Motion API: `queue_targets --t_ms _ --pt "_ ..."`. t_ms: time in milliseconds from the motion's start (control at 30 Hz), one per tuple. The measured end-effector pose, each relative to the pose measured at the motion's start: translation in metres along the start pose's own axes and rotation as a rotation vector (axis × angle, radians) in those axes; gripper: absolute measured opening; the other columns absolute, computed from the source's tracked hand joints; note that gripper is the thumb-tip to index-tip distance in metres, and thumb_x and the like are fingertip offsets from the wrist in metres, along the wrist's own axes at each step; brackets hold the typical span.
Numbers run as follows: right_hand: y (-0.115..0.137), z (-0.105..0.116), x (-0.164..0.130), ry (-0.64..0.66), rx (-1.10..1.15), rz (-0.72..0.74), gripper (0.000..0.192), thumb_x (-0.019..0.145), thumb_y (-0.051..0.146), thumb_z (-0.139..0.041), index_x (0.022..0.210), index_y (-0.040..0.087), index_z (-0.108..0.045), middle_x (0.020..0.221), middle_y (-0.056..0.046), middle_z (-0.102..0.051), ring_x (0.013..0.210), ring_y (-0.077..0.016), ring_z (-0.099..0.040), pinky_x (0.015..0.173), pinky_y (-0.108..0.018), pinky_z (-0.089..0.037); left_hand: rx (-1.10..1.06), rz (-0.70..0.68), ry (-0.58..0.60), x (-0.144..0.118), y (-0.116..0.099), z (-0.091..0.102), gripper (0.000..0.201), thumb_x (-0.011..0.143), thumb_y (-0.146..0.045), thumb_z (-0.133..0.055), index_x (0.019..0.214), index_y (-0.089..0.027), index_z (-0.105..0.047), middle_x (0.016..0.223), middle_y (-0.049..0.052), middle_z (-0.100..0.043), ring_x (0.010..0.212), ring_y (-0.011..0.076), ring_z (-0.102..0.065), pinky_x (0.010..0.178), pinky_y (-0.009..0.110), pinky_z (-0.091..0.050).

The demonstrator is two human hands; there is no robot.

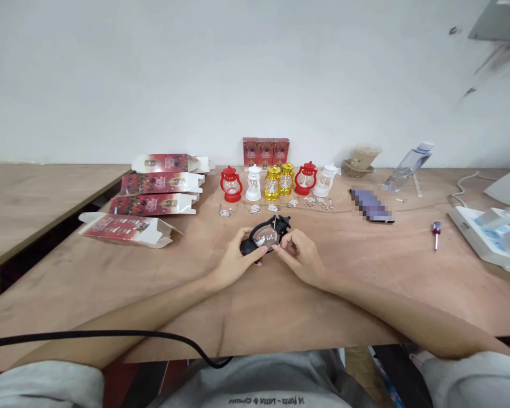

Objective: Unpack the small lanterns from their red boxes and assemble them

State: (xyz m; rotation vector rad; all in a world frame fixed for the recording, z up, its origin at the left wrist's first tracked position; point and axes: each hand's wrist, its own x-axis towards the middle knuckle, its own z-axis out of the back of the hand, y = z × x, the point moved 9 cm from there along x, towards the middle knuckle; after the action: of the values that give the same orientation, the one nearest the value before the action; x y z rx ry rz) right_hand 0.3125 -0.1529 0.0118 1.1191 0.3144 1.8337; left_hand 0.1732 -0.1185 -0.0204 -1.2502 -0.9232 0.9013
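Against a wall (195, 79), the desk (255, 317) bears red cartons (159, 182), flaps open, contents hidden, at frame left, and a cup (366, 155) in a carrier (359, 169) at upper right. Centrally, the left hand (237, 256) grasps a black lantern (266, 233); the right hand (301, 254) touches its top end, grip unclear.

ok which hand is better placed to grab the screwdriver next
Probably the right hand: it is nearer the screwdriver, while the left hand holds the black lantern near its base.

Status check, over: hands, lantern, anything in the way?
Left hand holds black lantern, tilted. Right hand at its upper end. Black cable crosses left forearm in view.
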Motion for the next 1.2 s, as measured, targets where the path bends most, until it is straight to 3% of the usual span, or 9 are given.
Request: queue_targets --t_ms 167,300,367,533,600,767,867,1000,1200 --pt "-0.036 0.022 -0.003 -0.293 0.27 -0.261 0.029 0.088 0.047 -0.046 0.075 0.023 -0.036 0.065 0.006 -0.035 0.056 -0.0097 -0.033 0.054 -0.024 -0.031 -0.036 0.02 0.009 -0.001 0.0 0.0 0.049 0.069 -0.045 -0.071 0.105 -0.02 -0.048 0.096 0.002 -0.057 0.066 0.0104 -0.058 0.048 0.021 -0.054" --pt "-0.044 0.022 0.005 -0.254 0.255 -0.302 0.033 0.088 0.051 -0.046 0.074 0.023 -0.036 0.064 0.006 -0.035 0.057 -0.0098 -0.035 0.055 -0.024 -0.032 -0.008 0.008 -0.066 0.002 0.0 0.007 0.048 0.069 -0.046 -0.07 0.102 -0.019 -0.05 0.092 0.002 -0.057 0.061 0.0088 -0.056 0.044 0.019 -0.052" --pt "-0.036 0.023 0.011 -0.191 0.118 -0.214 0.031 0.09 0.047 -0.045 0.071 0.023 -0.038 0.062 0.005 -0.038 0.056 -0.0101 -0.036 0.055 -0.025 -0.031 0.024 -0.001 -0.1 0.003 0.001 0.011 0.047 0.07 -0.046 -0.07 0.102 -0.018 -0.05 0.09 0.001 -0.058 0.057 0.0072 -0.054 0.042 0.019 -0.051" --pt "0.016 0.015 0.004 -0.072 -0.247 0.326 0.03 0.089 0.031 -0.048 0.061 0.022 -0.042 0.052 0.002 -0.042 0.053 -0.0124 -0.036 0.055 -0.029 -0.027 0.099 -0.042 -0.083 -0.002 0.001 0.009 0.042 0.072 -0.043 -0.07 0.1 -0.019 -0.05 0.09 0.0 -0.059 0.057 0.0066 -0.055 0.046 0.019 -0.052" --pt "0.02 0.015 0.0 -0.084 -0.245 0.363 0.031 0.089 0.031 -0.047 0.06 0.022 -0.042 0.05 0.003 -0.041 0.051 -0.0122 -0.035 0.054 -0.029 -0.026 0.1 -0.048 -0.07 -0.003 0.001 0.007 0.041 0.072 -0.042 -0.071 0.099 -0.019 -0.05 0.086 0.0 -0.06 0.057 0.0073 -0.055 0.048 0.019 -0.052" --pt "-0.028 0.041 0.007 -0.301 0.057 -0.107 0.032 0.091 0.045 -0.041 0.068 0.022 -0.043 0.057 0.004 -0.045 0.052 -0.0109 -0.04 0.055 -0.027 -0.033 -0.036 -0.009 -0.058 0.0 -0.003 0.007 0.04 0.07 -0.044 -0.071 0.092 -0.019 -0.048 0.066 -0.005 -0.056 0.05 0.0079 -0.054 0.043 0.019 -0.047" --pt "-0.059 0.034 0.014 -0.219 0.219 -0.316 0.036 0.088 0.05 -0.044 0.066 0.022 -0.043 0.057 0.005 -0.045 0.055 -0.0105 -0.043 0.058 -0.026 -0.034 -0.118 0.037 0.008 0.001 -0.004 0.002 0.041 0.068 -0.045 -0.072 0.088 -0.019 -0.047 0.063 -0.006 -0.054 0.047 0.0077 -0.052 0.038 0.017 -0.043" --pt "-0.069 0.005 0.02 0.076 0.26 -0.355 0.038 0.086 0.051 -0.045 0.065 0.019 -0.048 0.059 0.004 -0.051 0.057 -0.0103 -0.044 0.059 -0.025 -0.033 -0.06 0.031 0.086 0.0 -0.006 -0.004 0.039 0.07 -0.045 -0.07 0.087 -0.018 -0.047 0.055 -0.007 -0.053 0.041 0.0063 -0.049 0.038 0.016 -0.04" --pt "-0.068 -0.005 0.017 0.123 0.354 -0.366 0.032 0.083 0.045 -0.046 0.064 0.019 -0.047 0.056 0.005 -0.049 0.054 -0.0096 -0.043 0.055 -0.024 -0.033 0.018 -0.008 0.126 -0.002 -0.007 -0.007 0.041 0.069 -0.045 -0.071 0.086 -0.017 -0.047 0.053 -0.007 -0.053 0.041 0.0064 -0.049 0.038 0.016 -0.041"
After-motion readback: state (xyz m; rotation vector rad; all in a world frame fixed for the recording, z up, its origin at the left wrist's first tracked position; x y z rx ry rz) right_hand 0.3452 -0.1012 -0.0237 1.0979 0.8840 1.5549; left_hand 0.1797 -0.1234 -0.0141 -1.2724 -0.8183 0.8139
